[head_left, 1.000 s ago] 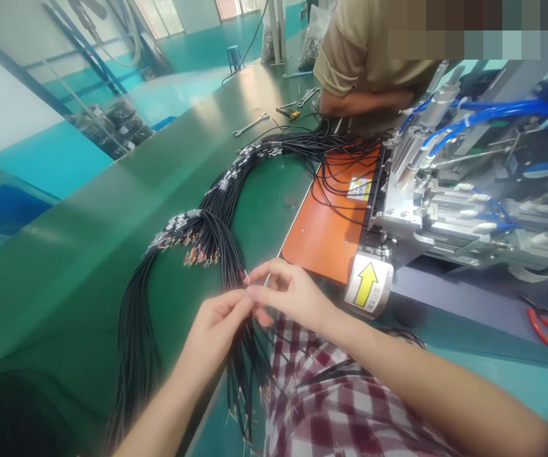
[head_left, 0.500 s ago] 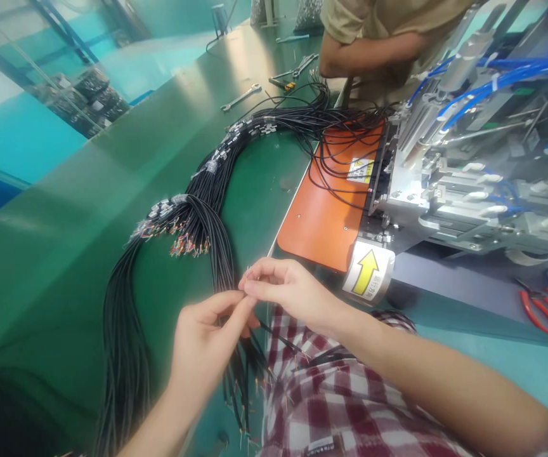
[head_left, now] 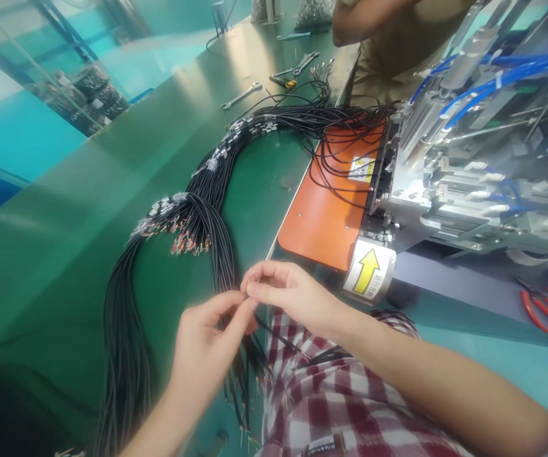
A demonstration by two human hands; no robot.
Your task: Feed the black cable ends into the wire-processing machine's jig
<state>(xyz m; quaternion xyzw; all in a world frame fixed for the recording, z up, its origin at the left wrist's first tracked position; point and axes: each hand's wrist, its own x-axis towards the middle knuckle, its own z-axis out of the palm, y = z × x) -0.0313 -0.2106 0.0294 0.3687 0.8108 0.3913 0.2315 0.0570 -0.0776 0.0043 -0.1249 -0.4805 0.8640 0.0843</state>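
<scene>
My left hand (head_left: 205, 336) is closed in a pinch on a thin black cable, which the fingers mostly cover. Meeting it fingertip to fingertip, my right hand (head_left: 295, 295) pinches the fine wire ends of the same cable. Just beyond my hands, a bundle of black cables (head_left: 224, 247) runs down over the table edge, its loose stripped ends hanging by my checked clothing. A second bundle (head_left: 124, 317) lies to the left on the green table. Coloured wire ends (head_left: 191, 243) fan out where the bundles meet.
At right stands a metal machine (head_left: 464, 190) with blue air hoses and an orange plate (head_left: 321, 209); cables cross the plate. A yellow-arrow label (head_left: 368, 270) marks its corner. Red-handled pliers (head_left: 547, 311) lie far right. Wrenches (head_left: 241, 95) rest farther back, near another person's arm (head_left: 373, 19).
My hands stay pinched together, shifting only slightly. The other person's forearm has moved up and away from the cables at the back.
</scene>
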